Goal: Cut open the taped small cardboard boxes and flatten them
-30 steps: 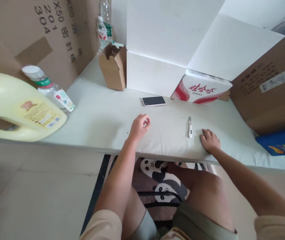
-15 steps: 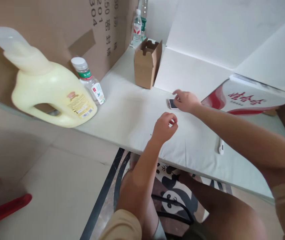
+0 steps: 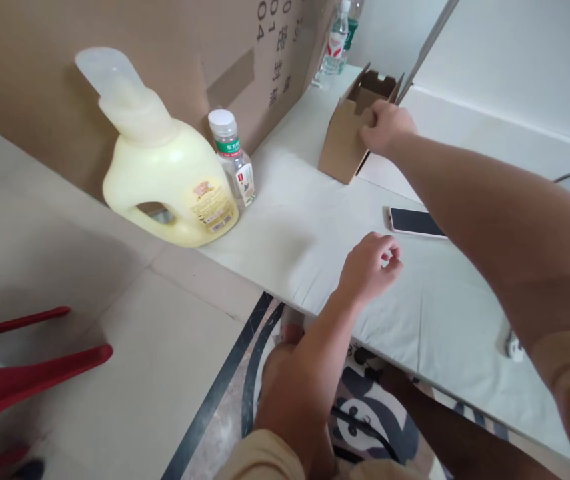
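Observation:
My right hand (image 3: 389,128) grips the upper near edge of a small brown cardboard box (image 3: 343,143). The box tilts a little, its notched top flaps standing up and its top open; some fingertips are hidden. Over the front part of the table hovers my left hand (image 3: 371,268), fingers loosely curled, a small gap between thumb and forefinger, nothing seen in it. A phone (image 3: 415,222) with a dark screen lies flat beneath my right forearm, which covers its right end.
At the left stand a pale yellow jug (image 3: 175,173) and a clear bottle with a white cap (image 3: 235,160). Water bottles (image 3: 337,43) stand behind the box, beside a large carton (image 3: 165,40). A white object (image 3: 515,348) lies at the right. A red stool (image 3: 25,373) is on the floor.
My right hand has moved from the phone up to the cardboard box and taken hold of it. The box now leans. My left hand keeps its curled shape, and the view has swung.

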Demonstrator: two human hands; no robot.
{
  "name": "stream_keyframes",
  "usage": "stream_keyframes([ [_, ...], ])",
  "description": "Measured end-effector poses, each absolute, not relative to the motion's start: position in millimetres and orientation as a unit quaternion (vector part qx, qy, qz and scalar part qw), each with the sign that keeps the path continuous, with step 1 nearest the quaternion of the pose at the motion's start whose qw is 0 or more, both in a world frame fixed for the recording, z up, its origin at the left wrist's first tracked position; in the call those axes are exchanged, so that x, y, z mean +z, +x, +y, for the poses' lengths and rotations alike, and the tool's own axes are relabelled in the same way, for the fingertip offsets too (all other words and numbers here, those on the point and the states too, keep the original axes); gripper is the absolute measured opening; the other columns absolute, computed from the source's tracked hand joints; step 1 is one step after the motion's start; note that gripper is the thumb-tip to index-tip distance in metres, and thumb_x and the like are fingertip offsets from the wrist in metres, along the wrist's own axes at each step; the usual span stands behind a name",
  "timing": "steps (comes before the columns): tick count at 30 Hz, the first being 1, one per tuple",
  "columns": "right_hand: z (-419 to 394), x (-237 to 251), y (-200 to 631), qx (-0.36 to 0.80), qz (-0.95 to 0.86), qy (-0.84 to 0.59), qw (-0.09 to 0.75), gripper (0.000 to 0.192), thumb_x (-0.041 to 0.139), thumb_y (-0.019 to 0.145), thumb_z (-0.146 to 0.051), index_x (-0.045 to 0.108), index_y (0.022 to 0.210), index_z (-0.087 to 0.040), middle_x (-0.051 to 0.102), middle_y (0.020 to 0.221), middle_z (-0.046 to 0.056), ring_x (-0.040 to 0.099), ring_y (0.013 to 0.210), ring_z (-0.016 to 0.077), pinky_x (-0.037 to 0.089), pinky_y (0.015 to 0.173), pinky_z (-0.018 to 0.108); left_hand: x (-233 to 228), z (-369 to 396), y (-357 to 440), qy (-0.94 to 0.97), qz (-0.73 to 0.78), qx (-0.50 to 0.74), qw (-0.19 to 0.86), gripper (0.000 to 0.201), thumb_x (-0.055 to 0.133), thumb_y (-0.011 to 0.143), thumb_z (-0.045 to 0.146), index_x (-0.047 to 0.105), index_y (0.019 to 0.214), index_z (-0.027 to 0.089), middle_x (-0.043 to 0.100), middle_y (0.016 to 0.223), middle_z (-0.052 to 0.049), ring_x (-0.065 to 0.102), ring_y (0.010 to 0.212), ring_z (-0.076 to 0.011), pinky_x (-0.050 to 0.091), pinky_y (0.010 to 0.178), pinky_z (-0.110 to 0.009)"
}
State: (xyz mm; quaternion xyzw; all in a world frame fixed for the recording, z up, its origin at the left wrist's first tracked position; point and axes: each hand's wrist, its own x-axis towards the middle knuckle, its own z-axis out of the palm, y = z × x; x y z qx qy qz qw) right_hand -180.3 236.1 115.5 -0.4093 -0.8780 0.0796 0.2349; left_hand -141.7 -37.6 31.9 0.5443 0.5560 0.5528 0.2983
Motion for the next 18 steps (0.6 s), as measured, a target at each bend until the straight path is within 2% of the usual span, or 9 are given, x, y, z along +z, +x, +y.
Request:
stream_keyframes([
  [2,210.6,118.6,-169.1,0.059,-0.87,-0.441,0.214,0.043,0.042,0.099,-0.038,0.064,0.082,-0.005,0.068,0.1,0.008,0.066,0.121,0.0359,0.051,0.095,0.054,34.0,-38.3,-138.2,0.528,0.559,0.563,0.305,0.021,0.061,0.08,0.006,0.052,0.073,0.023,0.061,0.088,-0.002,0.064,0.074,-0.0139,0.055,0.071,-0.033],
  [4,183.7,121.0,-154.0,0.045,-0.867,-0.455,0.198,0.022,0.057,0.093,-0.029,0.06,0.079,-0.013,0.066,0.084,0.003,0.07,0.112,0.034,0.052,0.096,0.062,35.6,-38.8,-134.2,0.498,0.565,0.59,0.292,0.023,0.061,0.079,0.003,0.052,0.073,0.023,0.061,0.088,-0.003,0.064,0.073,-0.0147,0.056,0.072,-0.034],
  [6,156.7,121.2,-131.9,0.07,-0.871,-0.444,0.196,0.019,0.054,0.094,-0.027,0.058,0.078,-0.017,0.061,0.072,-0.001,0.073,0.097,0.0266,0.055,0.094,0.058,36.6,-39.2,-132.2,0.458,0.579,0.622,0.26,0.022,0.059,0.08,0.002,0.052,0.08,0.023,0.062,0.093,-0.006,0.064,0.082,-0.0179,0.056,0.079,-0.037],
  [8,128.2,118.2,-99.8,0.122,-0.869,-0.433,0.205,0.018,0.053,0.094,-0.03,0.056,0.078,-0.021,0.059,0.063,-0.004,0.07,0.077,0.0185,0.057,0.088,0.048,36.5,-40.2,-134.1,0.408,0.604,0.652,0.209,0.021,0.057,0.083,0.004,0.05,0.089,0.023,0.06,0.1,-0.01,0.062,0.099,-0.0232,0.053,0.094,-0.042],
  [10,96.8,111.9,-56.3,0.154,-0.863,-0.428,0.222,0.019,0.054,0.092,-0.036,0.056,0.079,-0.023,0.058,0.059,-0.004,0.063,0.062,0.0162,0.058,0.077,0.04,35.3,-42.0,-139.5,0.352,0.632,0.676,0.139,0.02,0.054,0.086,0.008,0.046,0.098,0.022,0.058,0.107,-0.012,0.056,0.115,-0.0273,0.044,0.107,-0.048],
  [12,62.7,103.3,-3.3,0.163,-0.858,-0.432,0.227,0.026,0.051,0.093,-0.047,0.058,0.084,-0.024,0.061,0.061,-0.001,0.061,0.056,0.0176,0.056,0.065,0.038,33.2,-44.4,-146.0,0.307,0.644,0.696,0.076,0.019,0.052,0.09,0.014,0.043,0.104,0.023,0.055,0.113,-0.013,0.052,0.122,-0.0281,0.039,0.111,-0.05],
  [15,11.4,87.6,82.1,0.143,-0.84,-0.442,0.28,0.034,0.053,0.088,-0.061,0.062,0.092,-0.029,0.068,0.076,0.005,0.066,0.066,0.0258,0.057,0.067,0.046,29.6,-47.3,-151.0,0.319,0.636,0.699,0.069,0.018,0.048,0.096,0.026,0.043,0.113,0.024,0.053,0.12,-0.013,0.051,0.124,-0.0267,0.04,0.11,-0.047],
  [18,-29.5,69.5,151.9,0.084,-0.782,-0.502,0.359,0.033,0.043,0.091,-0.061,0.067,0.11,-0.047,0.071,0.097,0.008,0.07,0.097,0.0398,0.056,0.082,0.061,27.4,-45.9,-143.8,0.408,0.579,0.698,0.109,0.027,0.046,0.099,0.037,0.045,0.123,0.024,0.056,0.13,-0.014,0.053,0.128,-0.0259,0.042,0.11,-0.045],
])
